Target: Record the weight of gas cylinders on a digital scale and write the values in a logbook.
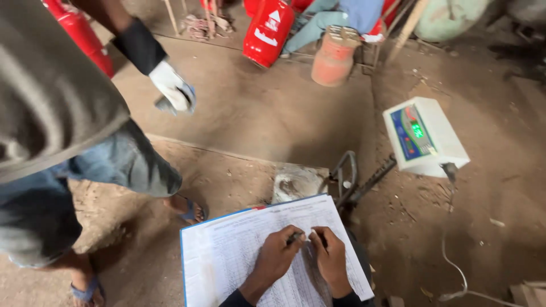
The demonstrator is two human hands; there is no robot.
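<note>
An open ledger (pixel 227 256) with a blue edge and ruled, filled-in pages lies at the bottom middle. My left hand (pixel 274 258) rests on the page with its fingers closed around a dark pen (pixel 296 238), whose tip touches the paper. My right hand (pixel 331 260) lies right beside it on the same page, fingers curled in and thumb near the pen. Both dark sleeves enter from the bottom edge.
Another person stands at the left in a grey shirt, denim shorts and sandals, with a white-gloved hand (pixel 173 88) hanging. A white digital scale display (pixel 426 136) sits on the dirt floor at the right, with its cable (pixel 455 273). Red gas cylinders (pixel 267 31) lie at the back.
</note>
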